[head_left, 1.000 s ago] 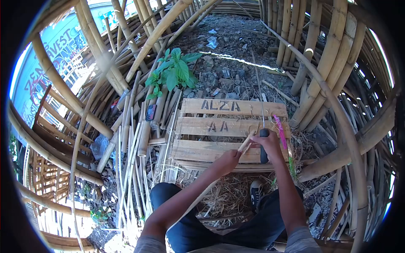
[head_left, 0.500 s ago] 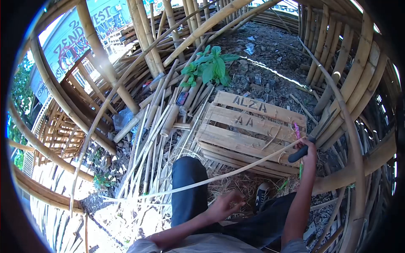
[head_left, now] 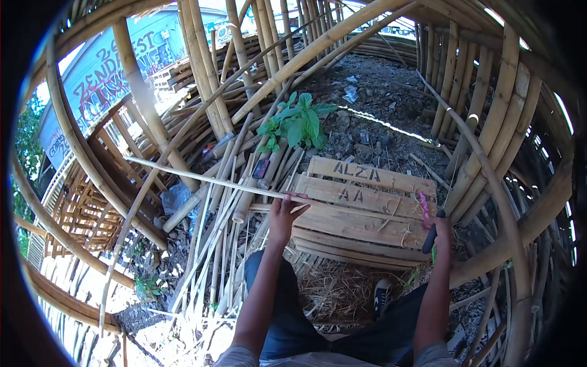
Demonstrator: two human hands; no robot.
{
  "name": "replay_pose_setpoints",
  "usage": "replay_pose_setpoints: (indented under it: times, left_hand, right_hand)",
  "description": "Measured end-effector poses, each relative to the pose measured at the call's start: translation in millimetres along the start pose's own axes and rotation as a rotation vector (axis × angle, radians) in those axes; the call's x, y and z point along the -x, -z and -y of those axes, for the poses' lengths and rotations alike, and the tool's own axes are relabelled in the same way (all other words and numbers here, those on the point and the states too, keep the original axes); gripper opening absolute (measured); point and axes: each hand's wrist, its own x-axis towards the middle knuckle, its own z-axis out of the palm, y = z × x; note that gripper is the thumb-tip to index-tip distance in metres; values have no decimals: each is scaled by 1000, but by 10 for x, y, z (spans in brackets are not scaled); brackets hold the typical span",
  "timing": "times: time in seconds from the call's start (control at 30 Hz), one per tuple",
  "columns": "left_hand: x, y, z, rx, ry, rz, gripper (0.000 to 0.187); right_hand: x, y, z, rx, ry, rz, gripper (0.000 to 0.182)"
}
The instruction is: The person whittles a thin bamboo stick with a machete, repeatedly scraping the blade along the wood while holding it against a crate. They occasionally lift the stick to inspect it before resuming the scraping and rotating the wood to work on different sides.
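Note:
A long, pale bamboo strip (head_left: 208,178) runs from the upper left across a wooden crate (head_left: 367,229) toward my right hand. My left hand (head_left: 282,219) reaches forward over my knee, its fingers pinched round the strip near the crate's left edge. At the crate's right end, my right hand (head_left: 441,231) is closed around the black handle (head_left: 430,240) of a tool, whose working end is hard to make out. A bright pink piece (head_left: 423,203) shows just beyond those fingers. The crate's slats bear dark stencilled letters.
Split bamboo strips (head_left: 211,263) lie heaped on the left, with a phone-like dark object (head_left: 261,168) on thicker poles. Behind the crate grows a leafy green plant (head_left: 299,122). Bamboo posts (head_left: 492,134) stand along the right. Straw (head_left: 336,287) covers the ground between my legs.
My left hand has moved from near my lap forward onto the strip. The strip's far end has swung from the lower left to the upper left, straightening. The right hand still grips the black handle.

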Motion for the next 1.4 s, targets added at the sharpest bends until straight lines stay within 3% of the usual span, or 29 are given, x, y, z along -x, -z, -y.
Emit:
replay_pose_setpoints:
  times: [0.17, 0.23, 0.4, 0.7, 1.03, 1.1, 1.17, 1.4]
  left_hand:
    - [-821, -77, 76, 141, 76, 217, 26]
    - [-980, -117, 219, 170, 114, 284, 26]
    - [-1092, -79, 683, 191, 196, 256, 28]
    - [-1069, -71, 766, 259, 253, 227, 28]
    - [-1094, 12, 777, 256, 294, 171, 27]
    - [-1097, 45, 761, 264, 300, 167, 28]
    - [-1104, 74, 742, 253, 309, 169, 28]
    - [-1064, 53, 630, 175, 339, 90, 17]
  right_hand:
    - [266, -110, 122, -26, 68, -49, 22]
    - [217, -120, 111, 40, 82, -79, 15]
    - [-179, 61, -104, 120, 120, -155, 14]
    - [-114, -97, -95, 83, 61, -182, 15]
    - [19, -420, -112, 474, 289, -232, 30]
    - [32, -462, -148, 422, 333, -295, 32]
    - [112, -571, -73, 530, 345, -265, 34]
    - [19, -558, -170, 396, 277, -173, 34]
